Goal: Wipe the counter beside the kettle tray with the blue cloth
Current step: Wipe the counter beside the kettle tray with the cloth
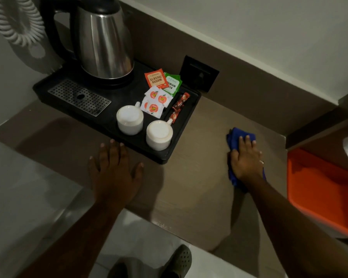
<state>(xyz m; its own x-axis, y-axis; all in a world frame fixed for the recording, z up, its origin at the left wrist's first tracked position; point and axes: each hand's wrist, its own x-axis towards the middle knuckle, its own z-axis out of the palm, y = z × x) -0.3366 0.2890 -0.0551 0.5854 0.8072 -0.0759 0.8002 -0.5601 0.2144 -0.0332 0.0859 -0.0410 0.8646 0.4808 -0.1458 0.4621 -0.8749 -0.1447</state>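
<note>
- My right hand (246,157) presses flat, fingers spread, on the blue cloth (234,137).
- My left hand (115,169) lies open on the counter (199,177), touching the kettle tray (181,133).
- Two upturned cups (159,135) stand nearest.

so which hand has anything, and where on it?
Right hand lies flat on the middle of the blue cloth, pinning it to the counter; no curled grip. Left hand rests spread on the counter, holding nothing.

Only readable stuff is on tea sachets in my kettle tray (48,85): orange sachet (156,78) says "CLASSIC ASSAM", green sachet (172,85) shows "EMIUM" over "EEN", rest covered. Print on white packets (156,102) too tiny to read.
</note>
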